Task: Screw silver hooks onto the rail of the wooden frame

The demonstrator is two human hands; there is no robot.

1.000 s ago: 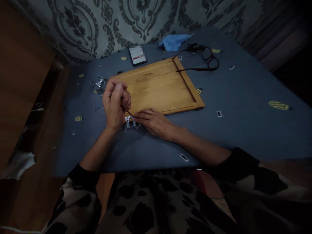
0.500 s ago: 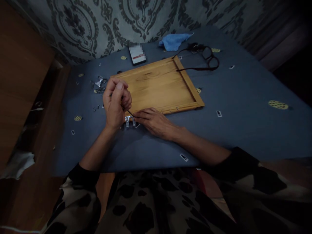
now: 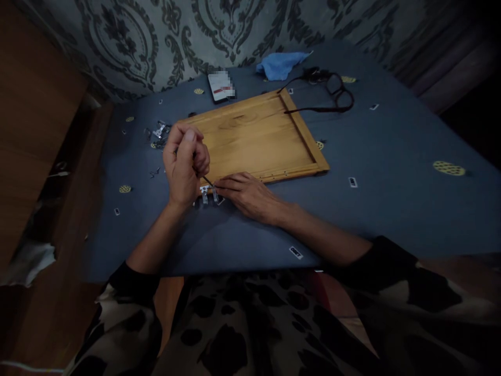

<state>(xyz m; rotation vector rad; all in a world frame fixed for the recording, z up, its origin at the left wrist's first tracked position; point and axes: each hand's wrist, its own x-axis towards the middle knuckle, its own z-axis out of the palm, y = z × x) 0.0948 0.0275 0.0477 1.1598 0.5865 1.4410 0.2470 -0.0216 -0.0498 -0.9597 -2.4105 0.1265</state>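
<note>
My left hand [image 3: 183,167] is closed in a fist round a thin dark tool [image 3: 208,181], whose tip points down to the right at a small metal bracket [image 3: 205,193]. My right hand [image 3: 246,194] lies on the blue cloth with its fingers stretched toward that bracket, fingertips touching it at the near corner of a wooden board [image 3: 254,137]. The bracket sits on the cloth just in front of the board's near left corner.
More small metal parts [image 3: 159,133] lie scattered left of the board. Behind it are a phone [image 3: 221,86], a blue cloth [image 3: 279,63] and dark glasses [image 3: 332,89]. A wooden cabinet [image 3: 35,130] stands at the left; patterned wallpaper is behind.
Nothing much has moved; my left hand has shifted very slightly with the tool, and my right hand stays in place.
</note>
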